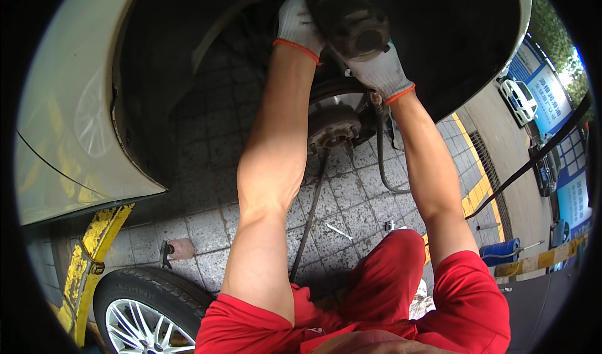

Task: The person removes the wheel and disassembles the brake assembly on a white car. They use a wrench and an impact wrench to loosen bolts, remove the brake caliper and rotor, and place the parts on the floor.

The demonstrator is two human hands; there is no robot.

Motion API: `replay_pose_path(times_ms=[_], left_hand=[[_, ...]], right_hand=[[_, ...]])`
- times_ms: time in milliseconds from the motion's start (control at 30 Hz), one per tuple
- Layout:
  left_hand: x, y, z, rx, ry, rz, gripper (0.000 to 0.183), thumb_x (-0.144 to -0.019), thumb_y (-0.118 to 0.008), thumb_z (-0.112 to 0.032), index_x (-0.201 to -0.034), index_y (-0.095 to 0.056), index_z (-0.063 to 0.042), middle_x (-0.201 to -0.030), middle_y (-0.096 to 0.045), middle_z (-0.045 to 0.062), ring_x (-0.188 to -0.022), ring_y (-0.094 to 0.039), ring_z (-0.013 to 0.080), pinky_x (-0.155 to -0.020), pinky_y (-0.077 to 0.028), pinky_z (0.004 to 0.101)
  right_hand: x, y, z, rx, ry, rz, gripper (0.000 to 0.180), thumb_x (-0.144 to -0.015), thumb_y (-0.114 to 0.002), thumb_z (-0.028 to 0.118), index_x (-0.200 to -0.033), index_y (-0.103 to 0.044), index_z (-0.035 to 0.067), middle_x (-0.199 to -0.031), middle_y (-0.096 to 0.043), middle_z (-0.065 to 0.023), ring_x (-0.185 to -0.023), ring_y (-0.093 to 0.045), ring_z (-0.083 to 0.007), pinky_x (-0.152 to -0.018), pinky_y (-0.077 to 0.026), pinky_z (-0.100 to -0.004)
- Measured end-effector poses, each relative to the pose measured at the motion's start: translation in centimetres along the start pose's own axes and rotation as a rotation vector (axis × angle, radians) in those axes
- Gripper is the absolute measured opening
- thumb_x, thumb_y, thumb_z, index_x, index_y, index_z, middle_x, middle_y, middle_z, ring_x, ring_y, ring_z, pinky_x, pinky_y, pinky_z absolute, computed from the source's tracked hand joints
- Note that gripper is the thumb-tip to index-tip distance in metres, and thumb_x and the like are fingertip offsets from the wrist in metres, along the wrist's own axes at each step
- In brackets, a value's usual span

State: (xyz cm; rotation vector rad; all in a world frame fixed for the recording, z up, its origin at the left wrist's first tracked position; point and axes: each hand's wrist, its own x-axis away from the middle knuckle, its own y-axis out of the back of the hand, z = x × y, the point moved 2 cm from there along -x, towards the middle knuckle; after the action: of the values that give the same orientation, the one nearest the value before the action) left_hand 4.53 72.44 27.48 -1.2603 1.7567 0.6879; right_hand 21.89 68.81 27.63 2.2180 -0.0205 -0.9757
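My right hand (pixel 383 72), in a white knit glove with an orange cuff, grips a dark power tool (pixel 350 22), apparently an air impact wrench, up in the wheel arch (pixel 155 95). A hose (pixel 380 142) joins a coppery fitting below that hand and loops down. My left hand (pixel 301 22), gloved alike, lies against the tool's left side. Its fingers and the tool's front end are hidden in dark shadow. Below both hands are the brake disc (pixel 341 101) and the wheel hub (pixel 333 135) with its studs, partly covered by my left forearm.
A wheel (pixel 150 323) with silver spokes lies at lower left, by a yellow lift arm (pixel 89 260). On the tiles are a pinkish bottle (pixel 181 249), a combination wrench (pixel 338 231) and small metal pieces (pixel 390 225). A dark hose (pixel 531 159) crosses at right, above a blue drum (pixel 499 252).
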Motion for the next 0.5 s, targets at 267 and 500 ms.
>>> replay_pose_path(times_ms=[267,500], left_hand=[[-0.8,-0.2,0.6,0.554,-0.008,0.034,0.039,-0.102,-0.03,-0.025,-0.12,-0.059,-0.006,-0.118,-0.064,0.013,-0.111,-0.059,0.027,-0.099,-0.047,0.0398],[-0.1,0.5,2.2,0.972,0.096,-0.067,0.039,-0.102,-0.03,-0.025,-0.122,-0.059,-0.008,-0.118,-0.064,0.012,-0.108,-0.06,0.0267,-0.099,-0.047,0.0403]], right_hand=[[-0.6,1.1,0.5,-0.186,-0.135,0.018,0.031,-0.093,-0.061,0.024,-0.124,-0.064,0.024,-0.121,-0.064,-0.0041,-0.11,-0.062,-0.023,-0.087,-0.053,-0.0366],[-0.6,1.2,0.9,-0.127,-0.106,-0.06,0.031,-0.092,-0.062,0.026,-0.122,-0.065,0.023,-0.12,-0.064,-0.005,-0.11,-0.062,-0.0241,-0.09,-0.052,-0.037]])
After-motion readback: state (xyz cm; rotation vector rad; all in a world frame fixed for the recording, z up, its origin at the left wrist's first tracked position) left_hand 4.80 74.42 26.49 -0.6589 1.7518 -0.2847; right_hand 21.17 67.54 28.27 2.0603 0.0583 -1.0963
